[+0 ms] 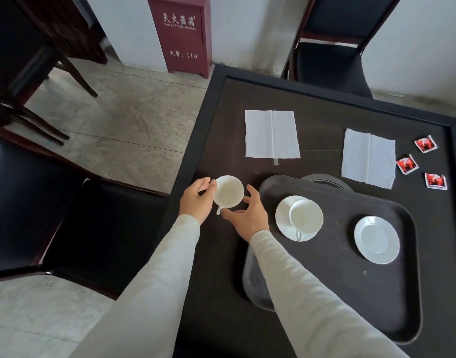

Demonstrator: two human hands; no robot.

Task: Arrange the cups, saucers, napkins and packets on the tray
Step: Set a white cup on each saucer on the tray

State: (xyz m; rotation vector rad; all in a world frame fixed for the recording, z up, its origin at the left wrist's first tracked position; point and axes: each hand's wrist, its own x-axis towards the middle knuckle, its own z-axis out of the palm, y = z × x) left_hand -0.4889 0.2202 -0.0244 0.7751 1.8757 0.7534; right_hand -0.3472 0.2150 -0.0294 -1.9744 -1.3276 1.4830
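Note:
A white cup (228, 191) is at the table's left edge, its handle pointing toward me. My left hand (196, 201) grips its left rim. My right hand (247, 215) is spread open at its right side, fingertips close to the cup. On the dark tray (335, 275) a second cup (306, 216) rests on a saucer (283, 223), and a bare saucer (376, 239) lies to the right. Two white napkins (272, 134) (367, 158) and three red packets (425, 143) (406, 164) (435, 181) lie on the table beyond the tray.
A round dark inset (325, 180) in the table (221, 112) is partly covered by the tray's far edge. Black chairs stand at the left (97, 228) and at the far side (330, 63). A red fire-extinguisher box (181, 34) stands by the wall.

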